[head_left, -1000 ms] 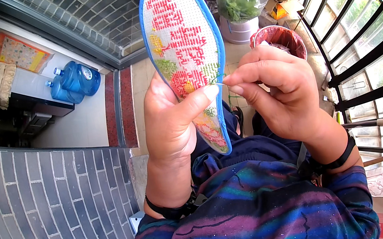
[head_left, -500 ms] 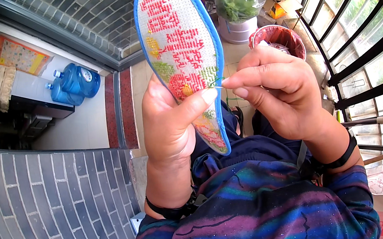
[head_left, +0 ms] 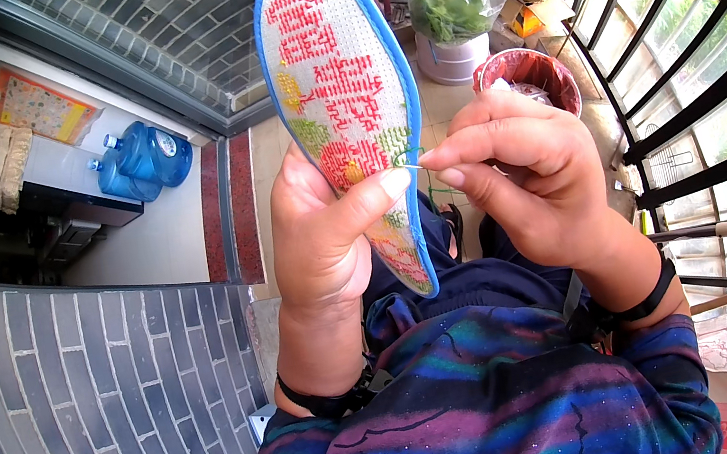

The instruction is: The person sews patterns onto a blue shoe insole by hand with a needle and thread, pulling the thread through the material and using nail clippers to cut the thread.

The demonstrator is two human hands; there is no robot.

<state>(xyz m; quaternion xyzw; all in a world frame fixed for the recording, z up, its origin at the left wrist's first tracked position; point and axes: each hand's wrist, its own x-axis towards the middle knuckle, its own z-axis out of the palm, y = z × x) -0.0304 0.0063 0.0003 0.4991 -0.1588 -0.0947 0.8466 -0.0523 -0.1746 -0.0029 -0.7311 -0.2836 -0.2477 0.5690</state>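
An embroidered insole stands nearly upright in front of me, white mesh with a blue bound edge, red stitched characters and coloured flowers. My left hand grips its lower half, thumb on the stitched face and fingers behind it, hidden. Between the thumb and index finger of my right hand is a thin sewing needle, its point at the insole's right edge beside my left thumb tip. Green thread runs by the needle and the blue edge.
Beyond the hands are a white bucket with bagged greens and a red-lined bin. Black window bars line the right. On the left are a grey brick wall and blue water bottles.
The insole has shifted very slightly downward. My right hand has moved a touch left, with the needle still pinched. My left hand keeps its grip.
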